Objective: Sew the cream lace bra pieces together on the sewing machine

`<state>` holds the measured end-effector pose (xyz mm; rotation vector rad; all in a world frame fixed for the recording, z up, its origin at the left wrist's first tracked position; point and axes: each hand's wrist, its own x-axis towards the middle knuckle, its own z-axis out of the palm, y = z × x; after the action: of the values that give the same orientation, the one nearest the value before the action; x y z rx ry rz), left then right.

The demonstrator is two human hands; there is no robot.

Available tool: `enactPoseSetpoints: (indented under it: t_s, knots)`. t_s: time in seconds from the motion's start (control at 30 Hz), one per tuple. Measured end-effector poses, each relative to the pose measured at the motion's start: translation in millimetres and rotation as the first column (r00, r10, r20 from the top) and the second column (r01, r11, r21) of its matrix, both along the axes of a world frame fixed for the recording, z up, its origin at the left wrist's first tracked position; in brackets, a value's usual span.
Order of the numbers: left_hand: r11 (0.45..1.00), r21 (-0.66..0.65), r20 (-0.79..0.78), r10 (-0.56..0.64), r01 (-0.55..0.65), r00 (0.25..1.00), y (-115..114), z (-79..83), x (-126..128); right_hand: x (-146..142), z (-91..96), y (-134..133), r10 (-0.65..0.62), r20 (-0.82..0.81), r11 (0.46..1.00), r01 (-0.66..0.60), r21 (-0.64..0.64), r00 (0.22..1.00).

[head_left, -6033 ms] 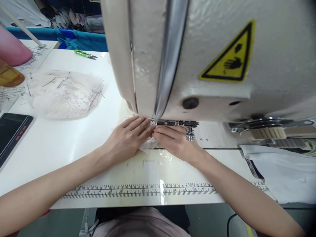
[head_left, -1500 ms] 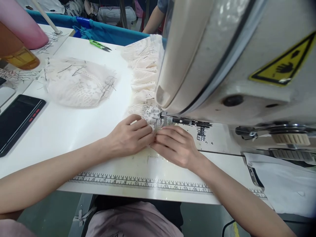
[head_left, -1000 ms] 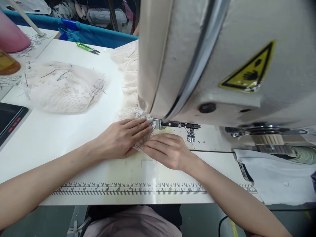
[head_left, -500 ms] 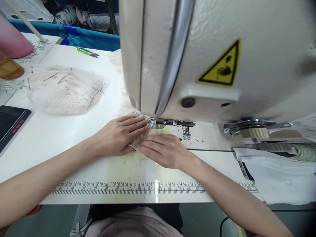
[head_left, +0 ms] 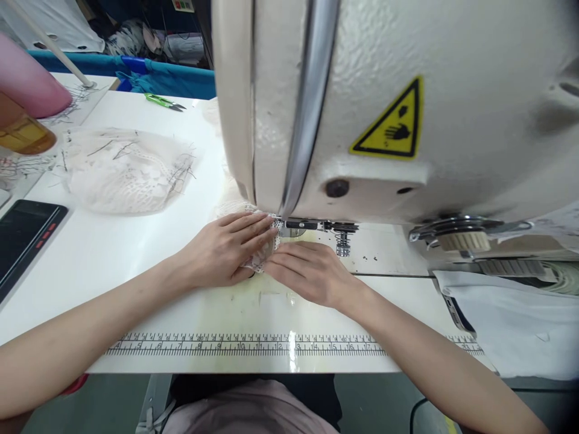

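Our left grip (head_left: 221, 250) and right grip (head_left: 307, 272) lie flat, fingers outstretched, pinning the lace strip (head_left: 263, 260) to the table (head_left: 136, 259). It sits between our fingertips, just before the presser foot (head_left: 296, 225).

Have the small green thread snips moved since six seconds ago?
No. The small green thread snips still lie at the white table's far edge, beyond the pale lace pile.

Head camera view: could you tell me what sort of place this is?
Most likely a garment sewing workshop. An industrial sewing machine fills the view, the left hand and right hand press a lace strip under its head, and a pile of lace pieces and green thread snips lie on the table.
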<state>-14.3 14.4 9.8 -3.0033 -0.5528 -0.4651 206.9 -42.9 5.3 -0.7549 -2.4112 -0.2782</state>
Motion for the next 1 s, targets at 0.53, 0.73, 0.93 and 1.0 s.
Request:
enactPoseSetpoints:
  t_s: [0.53,0.73,0.93,1.0]
  knots:
    - [0.998,0.059,-0.056,0.027,-0.024,0.998,-1.7,2.4,1.3,12.5,1.0,-2.1,-0.113,0.030,0.977,0.116,-0.179,0.993]
    - [0.999,0.040,-0.071,0.026,-0.023,0.997,-1.2,2.9,2.3,17.8,3.3,2.7,-0.137,0.134,0.981,0.153,-0.123,0.981]
    - [0.998,0.053,-0.101,0.037,-0.031,0.994,-1.1,2.6,0.5,23.9,-0.5,5.9,-0.151,0.117,0.976,0.167,-0.140,0.982]
    - [0.997,0.074,-0.078,0.017,-0.011,0.997,-1.3,2.5,0.2,25.3,-0.9,6.2,-0.146,0.106,0.975,0.161,-0.156,0.984]
